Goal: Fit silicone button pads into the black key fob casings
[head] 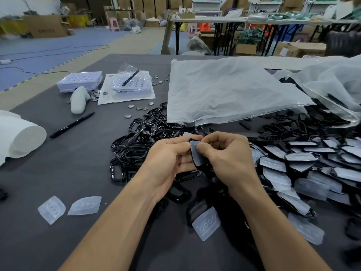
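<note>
Above the middle of the table, my left hand (pixel 170 155) grips a black key fob casing (pixel 197 167) from the left. A translucent silicone button pad (pixel 196 153) lies on the casing. My right hand (pixel 224 153) pinches the pad's right edge with thumb and fingers. A heap of empty black casings (pixel 136 141) lies just beyond my left hand. To the right spreads a pile of casings fitted with pads (pixel 304 163). Loose pads lie at the near left (pixel 51 209), beside it (pixel 85 205), and near my right forearm (pixel 206 222).
A large plastic bag (pixel 230 90) covers the far middle of the grey table (pixel 58 173). A black marker (pixel 72 125), a white roll (pixel 17 137), coin cells (pixel 139 108) and white trays (pixel 80 81) sit at the left. Cardboard boxes and folding tables stand behind.
</note>
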Available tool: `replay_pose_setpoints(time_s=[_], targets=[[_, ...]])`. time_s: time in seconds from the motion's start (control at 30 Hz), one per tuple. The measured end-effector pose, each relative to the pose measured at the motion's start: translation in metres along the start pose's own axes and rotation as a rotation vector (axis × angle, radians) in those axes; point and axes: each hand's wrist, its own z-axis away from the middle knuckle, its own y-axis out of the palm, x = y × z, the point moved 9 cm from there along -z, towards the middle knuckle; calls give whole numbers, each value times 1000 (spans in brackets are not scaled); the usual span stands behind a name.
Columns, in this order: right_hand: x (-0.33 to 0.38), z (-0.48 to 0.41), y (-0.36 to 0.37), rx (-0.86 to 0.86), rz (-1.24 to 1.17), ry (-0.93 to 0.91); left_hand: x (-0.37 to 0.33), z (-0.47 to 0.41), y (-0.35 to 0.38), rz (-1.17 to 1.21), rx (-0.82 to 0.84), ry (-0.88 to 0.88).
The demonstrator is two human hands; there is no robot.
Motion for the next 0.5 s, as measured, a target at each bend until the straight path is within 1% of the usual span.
replay_pose_setpoints(time_s=[0.1,0.27,0.4,0.5], targets=[[2,1,-2,-25,30,-15,1,1,2,10,2,-3],[8,6,-8,-137,51,-64,-3,2,7,20,21,51],[4,8,-7,-163,80,-20,-4,3,4,-24,-15,96],[-1,6,-5,-131,67,31,-6,3,3,-37,-25,131]])
